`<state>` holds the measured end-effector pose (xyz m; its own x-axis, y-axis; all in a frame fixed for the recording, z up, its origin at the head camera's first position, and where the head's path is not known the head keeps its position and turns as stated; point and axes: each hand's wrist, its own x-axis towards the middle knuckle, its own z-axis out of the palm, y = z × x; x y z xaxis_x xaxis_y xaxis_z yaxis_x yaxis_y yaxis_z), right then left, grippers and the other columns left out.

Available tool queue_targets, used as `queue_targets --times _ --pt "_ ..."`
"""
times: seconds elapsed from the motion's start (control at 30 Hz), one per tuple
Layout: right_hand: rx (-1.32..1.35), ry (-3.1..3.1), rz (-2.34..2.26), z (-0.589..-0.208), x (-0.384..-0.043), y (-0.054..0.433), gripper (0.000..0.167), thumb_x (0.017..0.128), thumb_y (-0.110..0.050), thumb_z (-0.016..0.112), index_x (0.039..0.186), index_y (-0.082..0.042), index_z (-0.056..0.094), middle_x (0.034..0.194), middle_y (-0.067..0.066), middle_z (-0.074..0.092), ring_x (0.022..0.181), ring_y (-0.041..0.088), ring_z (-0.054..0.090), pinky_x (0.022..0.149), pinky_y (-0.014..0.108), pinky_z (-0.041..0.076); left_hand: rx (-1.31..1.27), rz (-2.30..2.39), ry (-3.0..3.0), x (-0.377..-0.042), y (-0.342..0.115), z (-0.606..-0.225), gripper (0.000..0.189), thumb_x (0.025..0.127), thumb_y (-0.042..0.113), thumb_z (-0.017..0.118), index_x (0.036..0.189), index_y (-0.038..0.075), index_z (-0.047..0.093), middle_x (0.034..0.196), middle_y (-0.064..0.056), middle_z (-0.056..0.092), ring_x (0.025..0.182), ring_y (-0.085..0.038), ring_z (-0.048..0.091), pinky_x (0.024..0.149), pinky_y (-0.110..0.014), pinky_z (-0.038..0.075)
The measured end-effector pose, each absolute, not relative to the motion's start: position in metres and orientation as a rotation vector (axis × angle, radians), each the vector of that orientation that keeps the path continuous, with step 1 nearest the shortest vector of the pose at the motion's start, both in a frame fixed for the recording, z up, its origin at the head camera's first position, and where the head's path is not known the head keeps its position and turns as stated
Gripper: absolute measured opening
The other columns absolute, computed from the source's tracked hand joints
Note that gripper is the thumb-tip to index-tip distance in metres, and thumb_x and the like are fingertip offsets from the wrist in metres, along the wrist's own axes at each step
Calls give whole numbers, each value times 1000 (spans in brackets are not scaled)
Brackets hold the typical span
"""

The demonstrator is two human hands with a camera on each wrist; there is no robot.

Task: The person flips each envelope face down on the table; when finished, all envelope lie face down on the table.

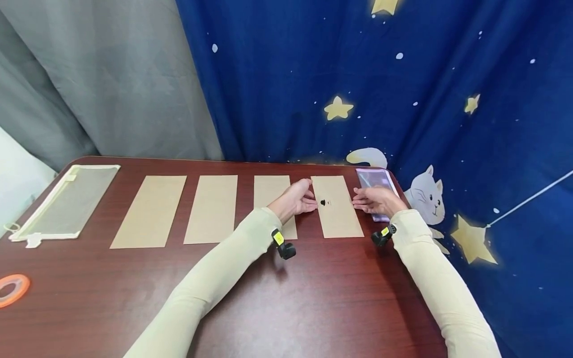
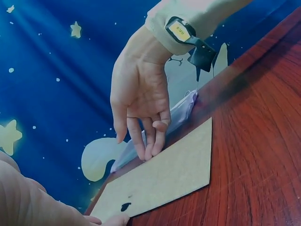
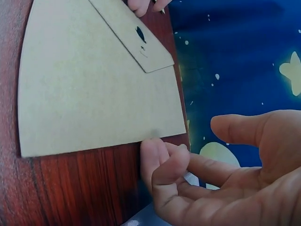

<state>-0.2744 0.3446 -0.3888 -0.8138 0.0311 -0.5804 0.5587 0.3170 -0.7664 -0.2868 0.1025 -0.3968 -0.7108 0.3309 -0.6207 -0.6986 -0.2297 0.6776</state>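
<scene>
A tan paper envelope lies flat near the back right of the table. The right wrist view shows its flap, which bears a small black mark. At the envelope's left edge, my left hand touches beside the mark with its fingers extended. On the opposite edge rest the fingertips of my right hand, fingers loosely bent and thumb apart. Neither hand grips the envelope. Partly beneath my right hand lies a clear pouch with purple edging.
Three more tan paper pieces lie in a row leftward: one partly behind my left hand, another, and a third. A mesh zip pouch lies far left, an orange ring-shaped roll nearer. Curtains hang behind the table.
</scene>
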Motion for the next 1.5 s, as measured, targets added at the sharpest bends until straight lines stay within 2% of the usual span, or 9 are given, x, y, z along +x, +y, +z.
queue_targets --times 0.13,0.27,0.43,0.7,0.9,1.03,1.2,1.37,1.5 --pt "493 2096 -1567 -391 -271 347 44 108 -26 48 137 8 49 85 -3 70 79 4 67 60 11 48 -461 2014 1369 -286 101 -399 55 107 27 44 145 -12 40 150 -33 42 141 -39 47 119 -43 42" --pt "462 2082 -1658 -392 -266 348 20 107 -19 50 113 -4 62 76 -8 68 69 0 64 57 10 47 -431 2024 1396 -284 99 -400 44 106 15 46 141 -12 45 144 -30 48 135 -36 52 115 -39 46" --pt "430 2099 -1761 -390 -257 347 21 103 -9 56 87 -16 67 69 -9 67 62 -1 61 55 11 48 -374 2010 1430 -280 95 -399 36 105 7 48 136 -9 54 109 -17 59 101 -24 61 111 -35 50" --pt "345 1976 -1858 -383 -251 348 29 104 -4 53 85 -18 69 75 -8 69 68 1 63 61 14 49 -249 2017 1513 -278 86 -394 30 99 0 60 128 -8 63 84 -7 63 74 -13 62 73 -19 60" --pt "274 2019 -1796 -378 -252 345 13 104 -6 53 102 -8 66 75 -7 69 67 1 63 62 14 50 -168 2034 1600 -277 81 -394 29 91 -9 67 120 -12 67 81 -10 70 66 -13 68 73 -28 64" --pt "176 2397 -1523 -366 -246 335 27 102 -14 59 118 6 66 74 -7 70 68 0 60 60 14 47 -181 2092 1597 -277 81 -395 29 87 -14 67 116 -15 68 93 -19 74 61 -14 71 73 -29 64" --pt "-61 3099 -848 -346 -223 292 26 93 -17 68 103 5 76 85 11 76 74 16 64 63 26 50 -230 2170 1586 -277 84 -395 28 86 -17 66 114 -16 67 107 -27 73 57 -14 71 69 -27 64" --pt "-415 3325 -388 -351 -197 236 18 87 -19 78 83 -1 75 78 16 68 71 30 65 61 43 56 -257 2245 1583 -275 86 -393 27 86 -16 65 113 -17 67 83 -17 74 58 -14 71 71 -27 64" --pt "-545 3510 218 -372 -186 214 8 83 -8 77 77 -3 75 76 15 65 73 32 64 60 43 57 -257 2269 1604 -274 89 -392 25 85 -15 63 110 -16 67 71 -12 72 60 -14 73 70 -27 63"
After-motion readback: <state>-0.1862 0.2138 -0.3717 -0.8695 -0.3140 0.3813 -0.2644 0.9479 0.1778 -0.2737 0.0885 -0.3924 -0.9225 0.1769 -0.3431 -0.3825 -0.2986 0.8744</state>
